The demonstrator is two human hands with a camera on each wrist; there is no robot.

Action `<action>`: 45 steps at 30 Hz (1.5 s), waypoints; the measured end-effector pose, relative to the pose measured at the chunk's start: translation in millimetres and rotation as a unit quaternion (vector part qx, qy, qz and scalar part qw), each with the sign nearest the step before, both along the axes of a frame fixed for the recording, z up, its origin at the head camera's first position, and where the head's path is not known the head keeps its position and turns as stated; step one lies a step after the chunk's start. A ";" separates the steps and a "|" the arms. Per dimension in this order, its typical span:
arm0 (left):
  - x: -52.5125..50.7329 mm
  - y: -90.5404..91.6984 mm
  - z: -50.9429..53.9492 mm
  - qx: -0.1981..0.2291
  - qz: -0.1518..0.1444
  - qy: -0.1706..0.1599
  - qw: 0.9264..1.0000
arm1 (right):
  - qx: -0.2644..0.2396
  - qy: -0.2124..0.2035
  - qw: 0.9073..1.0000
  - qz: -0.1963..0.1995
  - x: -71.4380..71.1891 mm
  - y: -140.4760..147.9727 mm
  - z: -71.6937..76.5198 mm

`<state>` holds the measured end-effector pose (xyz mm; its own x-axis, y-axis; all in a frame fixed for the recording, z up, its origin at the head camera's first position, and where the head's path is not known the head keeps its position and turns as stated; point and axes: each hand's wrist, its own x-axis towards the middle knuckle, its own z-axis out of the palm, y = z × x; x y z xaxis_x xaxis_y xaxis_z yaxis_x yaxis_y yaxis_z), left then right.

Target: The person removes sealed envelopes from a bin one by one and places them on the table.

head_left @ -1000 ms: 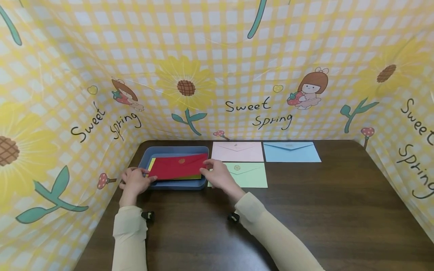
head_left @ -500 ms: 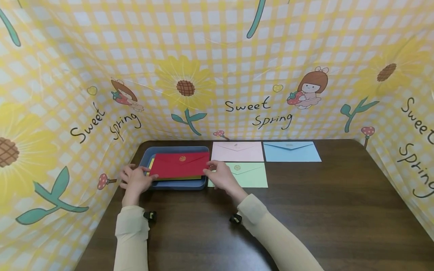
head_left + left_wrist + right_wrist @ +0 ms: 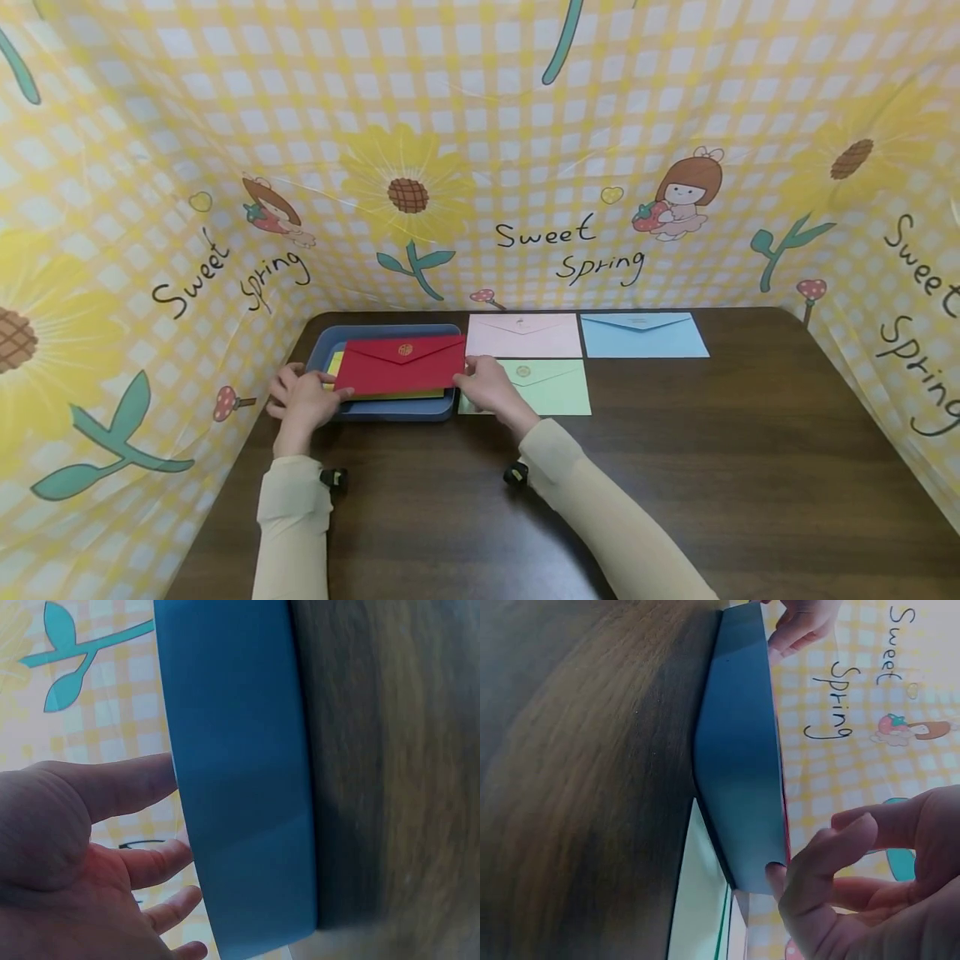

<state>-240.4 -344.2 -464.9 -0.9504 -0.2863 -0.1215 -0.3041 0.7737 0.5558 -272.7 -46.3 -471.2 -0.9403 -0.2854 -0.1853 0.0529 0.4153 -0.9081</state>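
A red envelope [image 3: 397,375] with a gold emblem on its flap lies over a yellow envelope [image 3: 332,368] in the blue tray [image 3: 397,410]. At the red envelope's lower left corner, the thumb and a finger of my left hand [image 3: 309,400] pinch its edge. My right hand [image 3: 487,387] holds its right edge between thumb and fingers. Most of the yellow envelope is hidden below the red one. The left wrist view shows the tray's side wall [image 3: 240,765] with the left thumb reaching over its rim; the fingertips are hidden there.
Right of the tray lies a green envelope [image 3: 555,387], partly behind my right hand. A pale pink envelope [image 3: 525,335] and a light blue envelope [image 3: 645,337] lie along the table's back edge. A checked cloth [image 3: 510,167] hangs around the dark wooden table [image 3: 675,467].
The red envelope has shifted slightly right and levelled out, its flap and emblem showing more fully. Both hands have moved slightly right with it.
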 end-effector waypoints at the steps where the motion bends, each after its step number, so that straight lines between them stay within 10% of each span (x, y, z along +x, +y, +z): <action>1: -0.4 0.6 -0.3 0.001 0.000 -0.001 1.000 | 0.003 -0.001 1.000 -0.001 -2.0 -1.5 -0.3; 45: -0.1 1.5 1.9 -0.004 -0.024 -0.011 1.000 | 0.051 -0.033 0.998 -0.011 -19.9 6.1 -2.7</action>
<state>-240.5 -342.8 -463.0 -0.9601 -0.2419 -0.1401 -0.2788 0.7921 0.5430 -292.6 -40.2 -473.8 -0.9311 -0.2409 -0.2739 0.1216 0.5029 -0.8558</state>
